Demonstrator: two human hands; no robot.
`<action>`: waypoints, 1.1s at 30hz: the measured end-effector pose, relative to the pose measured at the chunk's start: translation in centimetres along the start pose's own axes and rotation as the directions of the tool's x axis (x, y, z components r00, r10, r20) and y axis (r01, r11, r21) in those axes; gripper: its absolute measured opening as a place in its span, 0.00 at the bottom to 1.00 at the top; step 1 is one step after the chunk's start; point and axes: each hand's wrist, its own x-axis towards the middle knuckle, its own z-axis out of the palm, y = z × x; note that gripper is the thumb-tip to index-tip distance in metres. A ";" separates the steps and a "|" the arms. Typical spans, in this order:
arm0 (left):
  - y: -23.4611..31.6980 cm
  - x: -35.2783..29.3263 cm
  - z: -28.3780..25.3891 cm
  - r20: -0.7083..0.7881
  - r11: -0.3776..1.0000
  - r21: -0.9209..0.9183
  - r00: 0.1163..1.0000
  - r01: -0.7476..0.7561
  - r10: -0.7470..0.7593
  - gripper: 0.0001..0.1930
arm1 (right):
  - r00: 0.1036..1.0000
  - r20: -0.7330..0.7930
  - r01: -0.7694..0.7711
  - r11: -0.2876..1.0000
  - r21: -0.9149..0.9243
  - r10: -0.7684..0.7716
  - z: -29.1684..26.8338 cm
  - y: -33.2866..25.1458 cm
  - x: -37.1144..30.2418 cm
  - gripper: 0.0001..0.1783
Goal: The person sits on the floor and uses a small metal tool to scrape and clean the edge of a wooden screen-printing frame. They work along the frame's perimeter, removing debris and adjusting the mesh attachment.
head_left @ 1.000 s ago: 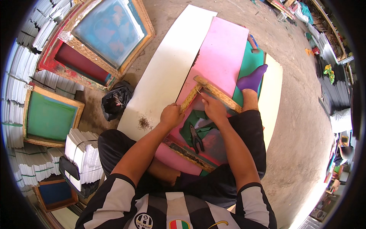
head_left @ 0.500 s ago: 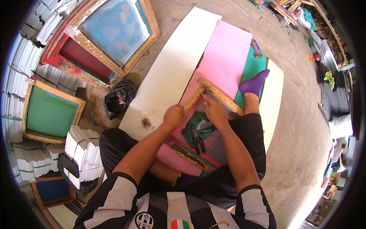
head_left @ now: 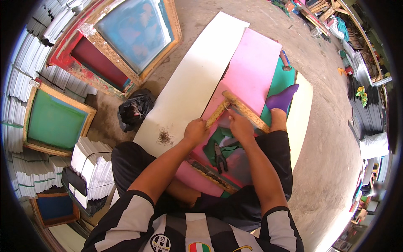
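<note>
My left hand (head_left: 196, 131) is closed round the left rail of a wooden screen-printing frame (head_left: 247, 112) lying across my lap. My right hand (head_left: 241, 127) is closed inside the frame's far corner, on a thin, slim-tipped tool (head_left: 226, 108) whose kind I cannot make out; its tip meets the wood there. Dark-handled pliers (head_left: 219, 158) lie within the frame, beside green scraps (head_left: 230, 150). To the left of my left hand, a small heap of thin dark bits (head_left: 164, 137), perhaps staples, rests on a white board (head_left: 189, 80).
Pink (head_left: 252, 63) and green boards lie beside the white one. A hammer (head_left: 286, 63) rests at the far right, near my purple-socked foot (head_left: 282, 98). At left stand a black plastic bag (head_left: 135, 110), more screen frames (head_left: 56, 119) and bundled white sheets (head_left: 90, 168).
The whole view has shifted slightly, moving the scene down and right. Both hands keep their places on the frame, the right one still at the corner.
</note>
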 end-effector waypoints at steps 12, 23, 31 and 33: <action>0.1 0.0 -0.1 -0.003 1.000 0.011 1.000 0.009 -0.009 0.16 | 1.000 0.006 0.030 0.993 -0.116 -0.029 -0.7 -1.4 -0.1 0.21; -0.1 0.3 0.3 0.020 0.999 0.035 1.000 0.006 -0.006 0.15 | 0.990 0.099 -0.074 0.975 -0.207 0.097 0.5 -6.1 1.8 0.18; 0.0 -0.2 -0.1 -0.052 0.998 -0.001 0.997 -0.065 0.065 0.15 | 0.990 -0.129 0.084 0.985 0.148 -0.065 3.6 0.8 0.6 0.23; -0.5 -0.1 0.2 -0.039 0.999 -0.003 0.998 -0.039 0.039 0.15 | 0.993 -0.104 0.070 0.991 0.110 -0.059 2.0 0.0 0.0 0.23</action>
